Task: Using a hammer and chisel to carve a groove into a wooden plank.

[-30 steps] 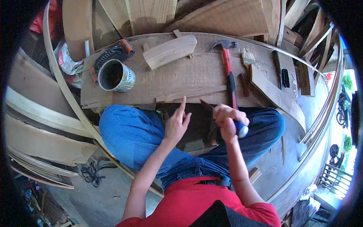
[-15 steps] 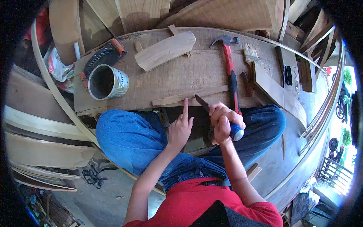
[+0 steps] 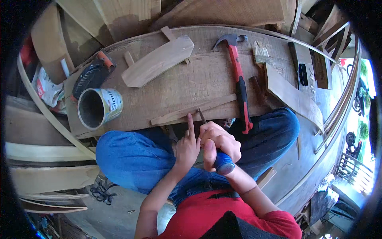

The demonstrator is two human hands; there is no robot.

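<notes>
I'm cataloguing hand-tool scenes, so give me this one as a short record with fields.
Right hand: grips blue-handled knife, blade pointing away from the person
Left hand: index finger extended toward wooden strip; contact unclear
Surface: wooden board
Claw hammer: red and black, handle overhanging board's near edge
Board's left: open-topped can
Board's right: paintbrush

Hands [image 3: 221,144] now closer together than before, perhaps in contact.
</notes>
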